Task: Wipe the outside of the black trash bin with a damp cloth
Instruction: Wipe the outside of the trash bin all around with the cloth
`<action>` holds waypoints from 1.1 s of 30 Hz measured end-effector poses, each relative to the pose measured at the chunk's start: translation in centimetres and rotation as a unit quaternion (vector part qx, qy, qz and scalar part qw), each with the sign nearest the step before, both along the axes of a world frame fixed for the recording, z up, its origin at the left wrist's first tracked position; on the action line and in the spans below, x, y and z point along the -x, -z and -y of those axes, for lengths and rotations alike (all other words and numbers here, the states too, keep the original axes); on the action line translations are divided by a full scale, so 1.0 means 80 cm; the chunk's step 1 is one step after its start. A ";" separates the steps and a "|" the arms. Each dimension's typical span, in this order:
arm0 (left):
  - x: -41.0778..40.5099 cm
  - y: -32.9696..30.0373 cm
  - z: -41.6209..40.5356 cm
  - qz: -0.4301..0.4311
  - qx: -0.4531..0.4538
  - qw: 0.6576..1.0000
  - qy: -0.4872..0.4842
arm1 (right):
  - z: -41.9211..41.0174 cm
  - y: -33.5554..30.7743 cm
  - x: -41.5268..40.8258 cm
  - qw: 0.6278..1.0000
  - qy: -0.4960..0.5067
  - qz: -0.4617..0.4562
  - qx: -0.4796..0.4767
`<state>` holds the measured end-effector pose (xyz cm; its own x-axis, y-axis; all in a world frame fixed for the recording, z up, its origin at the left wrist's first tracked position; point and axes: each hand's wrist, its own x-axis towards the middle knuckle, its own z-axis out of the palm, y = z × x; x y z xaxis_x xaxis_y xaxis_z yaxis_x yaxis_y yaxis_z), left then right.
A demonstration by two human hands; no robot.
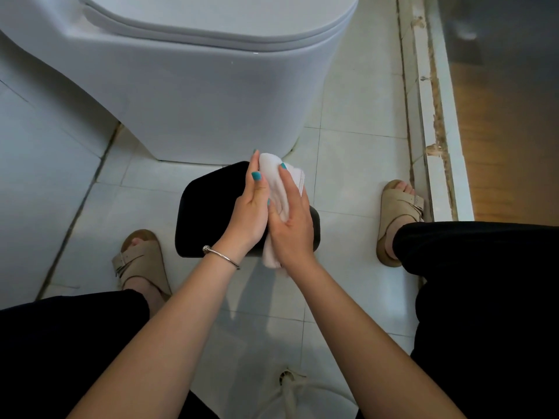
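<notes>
The black trash bin [205,213] stands on the white tiled floor just in front of the toilet base, seen from above with its lid closed. Over its right half, both hands hold a folded white cloth [270,169] between them. My left hand [251,213], with a silver bangle on the wrist, grips the cloth's left side, fingers behind it and thumb in front. My right hand [295,228] holds the right side, one finger laid over the top fold and the thumb on the middle. The cloth's lower end hangs out below the palms. The hands hide part of the bin's right edge.
A white toilet [196,86] fills the space behind the bin. My feet in beige sandals stand on either side, left [142,261] and right [399,213]. A worn white door threshold [435,140] runs along the right. A floor drain [287,376] lies near my body.
</notes>
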<state>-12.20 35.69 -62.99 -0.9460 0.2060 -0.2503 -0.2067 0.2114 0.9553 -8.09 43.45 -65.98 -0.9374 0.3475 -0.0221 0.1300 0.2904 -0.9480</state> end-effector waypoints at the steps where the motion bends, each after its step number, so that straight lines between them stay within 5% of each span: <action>1: -0.001 -0.002 0.001 -0.002 -0.001 1.000 0.002 | -0.002 0.003 0.001 1.000 0.002 0.002 -0.007; 13: -0.008 0.005 0.005 -0.007 0.018 1.000 -0.005 | -0.053 0.043 0.024 0.979 0.011 0.194 -0.060; 21: -0.016 -0.009 0.001 -0.024 0.046 0.999 -0.014 | -0.036 0.022 0.021 0.997 0.035 0.036 0.064; 29: -0.014 -0.003 0.007 -0.014 0.017 0.999 0.026 | -0.049 0.030 0.011 0.991 0.017 0.121 -0.059; 33: -0.016 -0.006 0.013 -0.014 0.022 0.999 0.047 | -0.034 0.030 0.005 0.992 0.028 0.118 0.025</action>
<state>-10.95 34.67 -62.55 -0.9297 0.2843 -0.2342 -0.1568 0.2697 0.9501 -8.46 46.19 -68.41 -0.8832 0.3916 -0.2580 0.3652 0.2294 -0.9022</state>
